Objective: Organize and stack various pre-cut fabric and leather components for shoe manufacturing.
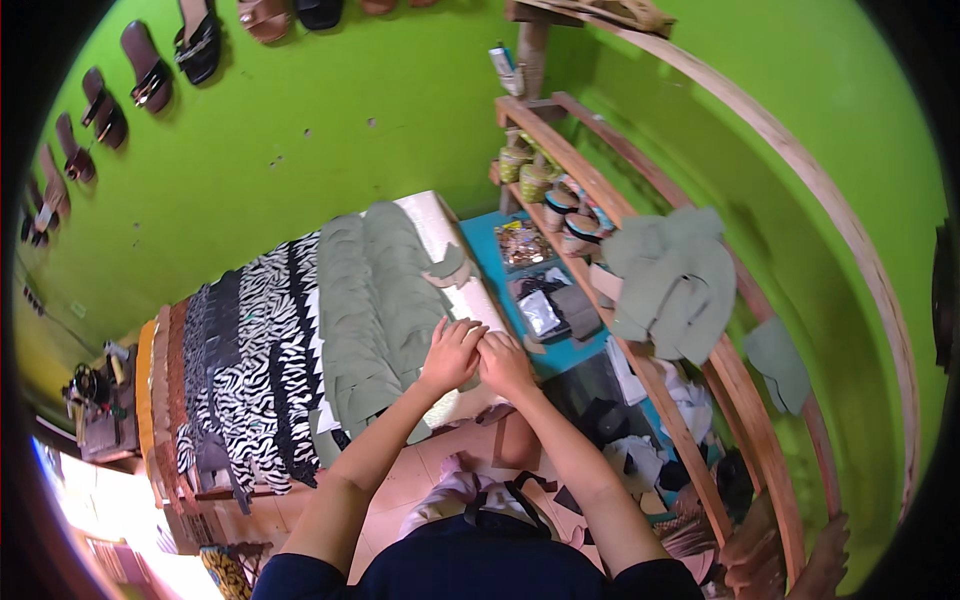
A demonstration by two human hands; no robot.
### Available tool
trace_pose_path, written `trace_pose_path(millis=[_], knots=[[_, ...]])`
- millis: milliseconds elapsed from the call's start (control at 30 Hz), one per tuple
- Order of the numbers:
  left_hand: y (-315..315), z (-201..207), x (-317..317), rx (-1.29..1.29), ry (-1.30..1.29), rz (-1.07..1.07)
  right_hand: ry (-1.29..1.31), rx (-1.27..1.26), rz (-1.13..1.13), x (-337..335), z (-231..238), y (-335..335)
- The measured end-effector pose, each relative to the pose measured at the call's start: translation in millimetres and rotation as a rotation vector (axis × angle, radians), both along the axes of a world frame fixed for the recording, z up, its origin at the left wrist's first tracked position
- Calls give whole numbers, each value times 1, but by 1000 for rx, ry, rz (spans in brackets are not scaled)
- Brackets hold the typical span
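Note:
My left hand and my right hand meet over the right side of a long table. Both have their fingers bent inward, close together; whatever is between them is hidden. Just left of them, grey-green cut pieces lie in long overlapping rows. A small curved grey-green scrap rests beyond my hands on the pale tabletop. Further left run rows of zebra-patterned pieces, then dark, brown and orange ones.
At right stands a wooden rack with grey-green sheets draped over it and sandals on a lower shelf. Plastic-wrapped items lie on a blue surface. More sandals hang on the green wall. A machine stands far left.

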State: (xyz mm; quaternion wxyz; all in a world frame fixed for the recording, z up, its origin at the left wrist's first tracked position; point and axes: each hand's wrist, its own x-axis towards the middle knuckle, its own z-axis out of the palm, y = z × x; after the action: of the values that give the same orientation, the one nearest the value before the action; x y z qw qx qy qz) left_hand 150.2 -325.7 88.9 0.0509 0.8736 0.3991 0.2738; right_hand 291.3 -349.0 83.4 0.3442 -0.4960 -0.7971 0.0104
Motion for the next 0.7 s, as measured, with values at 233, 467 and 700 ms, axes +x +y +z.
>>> trace_pose_path(millis=[233, 467, 700], knots=[[-6, 95, 86, 187, -354, -250, 16, 417, -284, 69, 113, -39], [-12, 165, 163, 302, -366, -368, -73, 623, -846, 162, 196, -55], [5, 184, 201, 329, -305, -350, 41, 398, -1176, 210, 197, -49]])
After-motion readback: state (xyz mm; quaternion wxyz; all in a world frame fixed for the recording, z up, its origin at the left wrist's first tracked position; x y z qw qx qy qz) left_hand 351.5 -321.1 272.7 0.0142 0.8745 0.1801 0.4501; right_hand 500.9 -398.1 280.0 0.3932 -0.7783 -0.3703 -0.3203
